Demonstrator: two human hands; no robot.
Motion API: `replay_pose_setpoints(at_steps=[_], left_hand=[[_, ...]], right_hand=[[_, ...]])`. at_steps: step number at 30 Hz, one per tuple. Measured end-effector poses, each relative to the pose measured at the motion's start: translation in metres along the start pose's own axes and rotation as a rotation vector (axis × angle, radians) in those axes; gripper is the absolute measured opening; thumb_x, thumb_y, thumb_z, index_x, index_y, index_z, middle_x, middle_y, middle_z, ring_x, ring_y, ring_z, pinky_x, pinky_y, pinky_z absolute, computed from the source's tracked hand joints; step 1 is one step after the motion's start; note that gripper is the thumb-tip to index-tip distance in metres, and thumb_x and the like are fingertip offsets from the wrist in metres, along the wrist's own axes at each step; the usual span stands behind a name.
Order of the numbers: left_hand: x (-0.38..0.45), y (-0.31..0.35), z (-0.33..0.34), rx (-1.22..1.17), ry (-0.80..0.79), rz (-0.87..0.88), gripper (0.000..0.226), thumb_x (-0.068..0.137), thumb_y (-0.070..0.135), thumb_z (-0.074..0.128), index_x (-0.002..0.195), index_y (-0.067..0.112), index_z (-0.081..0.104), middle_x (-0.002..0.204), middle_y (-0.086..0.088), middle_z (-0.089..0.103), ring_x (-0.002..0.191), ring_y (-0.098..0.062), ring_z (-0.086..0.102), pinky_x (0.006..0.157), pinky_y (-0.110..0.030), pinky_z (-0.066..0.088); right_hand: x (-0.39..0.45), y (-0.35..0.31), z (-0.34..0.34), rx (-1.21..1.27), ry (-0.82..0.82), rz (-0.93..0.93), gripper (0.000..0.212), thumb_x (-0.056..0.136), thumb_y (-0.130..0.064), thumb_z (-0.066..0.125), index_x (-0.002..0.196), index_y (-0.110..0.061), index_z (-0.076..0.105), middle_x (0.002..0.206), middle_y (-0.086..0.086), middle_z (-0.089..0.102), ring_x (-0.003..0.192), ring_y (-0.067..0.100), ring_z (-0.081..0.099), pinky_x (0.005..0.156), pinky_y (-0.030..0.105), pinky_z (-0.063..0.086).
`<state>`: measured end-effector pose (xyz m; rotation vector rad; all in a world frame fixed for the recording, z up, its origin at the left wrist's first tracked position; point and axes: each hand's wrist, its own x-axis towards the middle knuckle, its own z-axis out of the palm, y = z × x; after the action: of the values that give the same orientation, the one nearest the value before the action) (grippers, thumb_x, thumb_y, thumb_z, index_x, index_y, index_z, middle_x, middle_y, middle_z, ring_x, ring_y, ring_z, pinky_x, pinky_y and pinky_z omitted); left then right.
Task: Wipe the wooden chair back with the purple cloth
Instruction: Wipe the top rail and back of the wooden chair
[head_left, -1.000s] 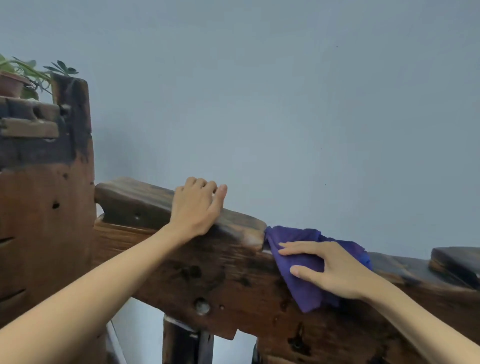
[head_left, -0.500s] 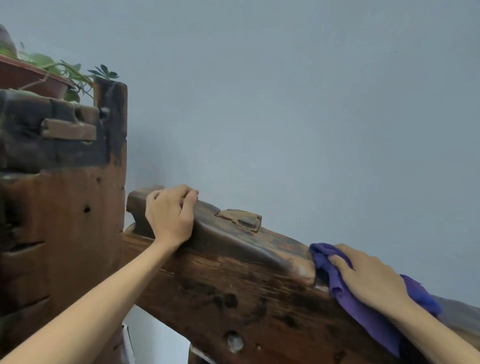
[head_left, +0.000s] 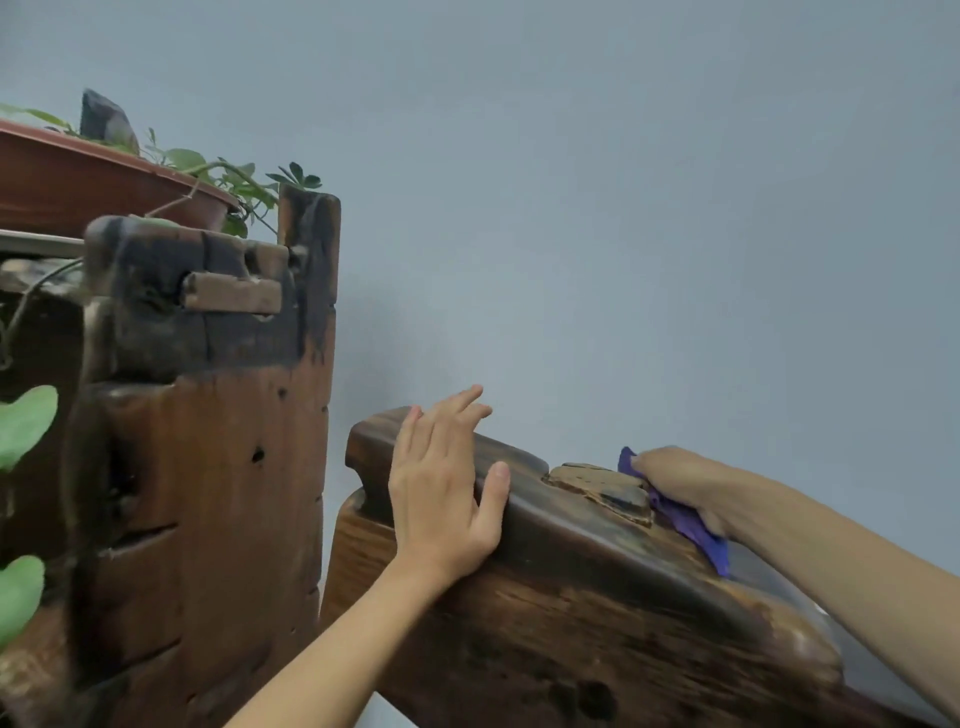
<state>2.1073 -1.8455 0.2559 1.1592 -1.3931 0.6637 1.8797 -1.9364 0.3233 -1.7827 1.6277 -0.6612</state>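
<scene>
The dark, weathered wooden chair back (head_left: 582, 613) runs from the centre down to the lower right, with a rounded top rail and a rough raised patch. My right hand (head_left: 685, 486) presses the purple cloth (head_left: 691, 525) onto the top rail just right of that patch; most of the cloth is hidden under the hand. My left hand (head_left: 441, 488) lies flat on the rail's left end, fingers spread and partly lifted, thumb along the front face.
A tall, dark wooden post (head_left: 208, 441) stands left of the chair back with a narrow gap between them. On top of it sits a brown planter (head_left: 78, 182) with green leaves (head_left: 228, 176). A plain grey-blue wall (head_left: 623, 208) is behind.
My right hand has slid the cloth up and left along the rail, now past the raised patch's right side. My left hand has loosened from gripping the rail to lying flat. The view swung left.
</scene>
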Motion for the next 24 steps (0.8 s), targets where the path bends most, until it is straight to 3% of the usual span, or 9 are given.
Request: replay_pose_setpoints(at_steps=[2,5,8,11,14,19,22,24], left_hand=[[-0.005,0.002,0.001,-0.011,0.059,-0.080,0.046,0.090,0.039,0.045,0.130,0.019,0.052,0.147,0.003,0.052,0.134,-0.017,0.049,0.125,-0.043,0.017],[-0.012,0.003,0.005,-0.030,0.162,-0.255,0.050,0.092,0.035,0.038,0.137,0.014,0.046,0.155,0.000,0.042,0.144,-0.018,0.038,0.126,-0.045,0.009],[-0.017,0.002,0.010,-0.046,0.218,-0.363,0.057,0.091,0.032,0.038,0.145,0.014,0.040,0.162,0.003,0.033,0.152,-0.013,0.023,0.127,-0.043,0.004],[-0.018,0.001,0.012,-0.020,0.216,-0.372,0.062,0.091,0.034,0.037,0.151,0.016,0.036,0.164,0.005,0.029,0.154,-0.009,0.014,0.126,-0.043,0.005],[-0.019,-0.003,0.011,-0.016,0.207,-0.343,0.067,0.091,0.035,0.037,0.156,0.017,0.030,0.165,0.008,0.027,0.154,-0.009,0.014,0.126,-0.043,0.006],[-0.016,-0.007,0.011,-0.040,0.234,-0.362,0.071,0.093,0.035,0.036,0.160,0.017,0.022,0.168,0.005,0.020,0.155,-0.010,0.011,0.127,-0.038,0.002],[-0.017,-0.005,0.009,-0.085,0.317,-0.562,0.068,0.096,0.031,0.034,0.161,0.018,0.016,0.169,0.004,0.014,0.155,-0.009,0.006,0.127,-0.037,0.000],[-0.017,-0.004,0.008,-0.125,0.356,-0.709,0.066,0.097,0.031,0.032,0.160,0.018,0.017,0.169,0.002,0.016,0.156,-0.012,0.009,0.126,-0.033,-0.002]], right_hand=[[0.009,-0.016,0.005,-0.021,-0.049,0.001,0.032,0.105,-0.025,0.044,0.078,-0.012,0.054,0.076,0.013,0.059,0.068,0.026,0.053,0.061,0.028,0.039],[0.021,-0.050,0.016,-0.263,-0.235,-0.023,0.027,0.099,-0.031,0.053,0.092,-0.010,0.071,0.092,0.013,0.075,0.075,0.025,0.068,0.067,0.032,0.052],[0.030,-0.089,0.049,-0.380,-0.424,-0.105,0.030,0.094,-0.023,0.056,0.109,-0.006,0.076,0.106,0.014,0.078,0.086,0.027,0.076,0.083,0.039,0.060],[0.034,-0.132,0.092,-0.285,-0.448,-0.178,0.041,0.097,-0.037,0.053,0.121,-0.009,0.071,0.116,0.012,0.076,0.107,0.030,0.073,0.099,0.046,0.056],[0.039,-0.171,0.125,-0.174,-0.379,-0.373,0.044,0.108,-0.041,0.041,0.132,-0.013,0.064,0.135,0.007,0.065,0.124,0.026,0.061,0.113,0.043,0.044],[0.025,-0.184,0.142,0.002,-0.390,-0.706,0.032,0.106,-0.037,0.052,0.133,-0.026,0.065,0.128,-0.007,0.066,0.119,0.014,0.061,0.105,0.028,0.048],[0.004,-0.160,0.128,-0.076,-0.319,-0.867,0.030,0.106,-0.036,0.052,0.134,-0.034,0.063,0.116,-0.029,0.061,0.107,-0.010,0.058,0.086,0.005,0.042],[-0.011,-0.141,0.119,-0.110,-0.286,-0.931,0.030,0.106,-0.036,0.052,0.135,-0.040,0.060,0.124,-0.032,0.059,0.113,-0.015,0.054,0.091,0.001,0.037]])
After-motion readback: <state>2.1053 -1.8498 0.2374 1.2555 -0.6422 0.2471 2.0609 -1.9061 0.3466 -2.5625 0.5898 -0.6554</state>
